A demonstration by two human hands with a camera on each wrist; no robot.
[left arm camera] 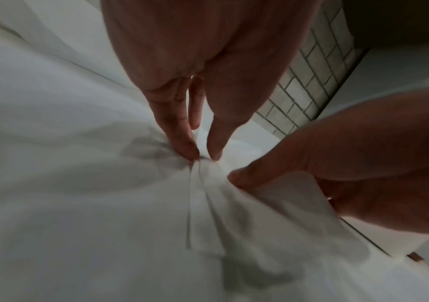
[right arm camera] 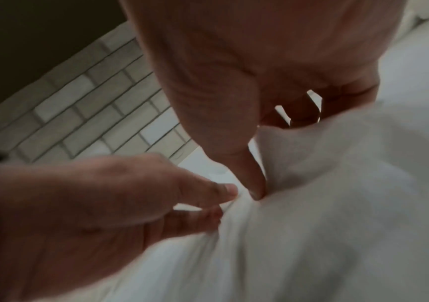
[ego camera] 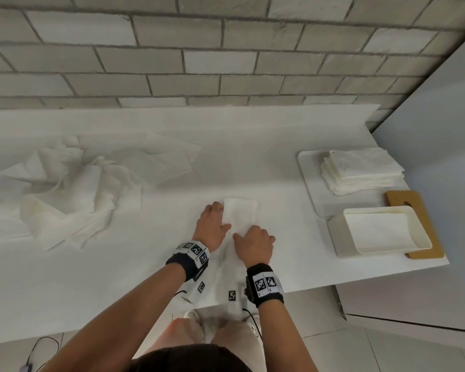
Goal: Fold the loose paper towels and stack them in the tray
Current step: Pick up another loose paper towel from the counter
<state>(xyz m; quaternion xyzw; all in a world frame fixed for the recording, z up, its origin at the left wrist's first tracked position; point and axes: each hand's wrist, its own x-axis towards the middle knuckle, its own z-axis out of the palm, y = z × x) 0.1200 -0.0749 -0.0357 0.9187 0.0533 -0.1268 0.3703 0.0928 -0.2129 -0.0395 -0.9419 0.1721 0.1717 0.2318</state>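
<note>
A white paper towel (ego camera: 240, 214), folded into a narrow strip, lies on the counter in front of me. My left hand (ego camera: 222, 216) holds its left edge, fingers and thumb pinching the paper (left arm camera: 233, 214) in the left wrist view. My right hand (ego camera: 253, 237) grips the near end; in the right wrist view its thumb (right arm camera: 255, 190) presses the towel (right arm camera: 337, 183) against curled fingers behind it. At the right, a flat white tray (ego camera: 310, 183) carries a stack of folded towels (ego camera: 360, 170). Loose crumpled towels (ego camera: 73, 189) are heaped at the left.
A deeper white bin (ego camera: 384, 229) sits on a wooden board (ego camera: 414, 205) at the counter's right front corner. A grey tiled wall (ego camera: 226, 63) backs the counter. The counter edge (ego camera: 320, 287) runs just behind my wrists.
</note>
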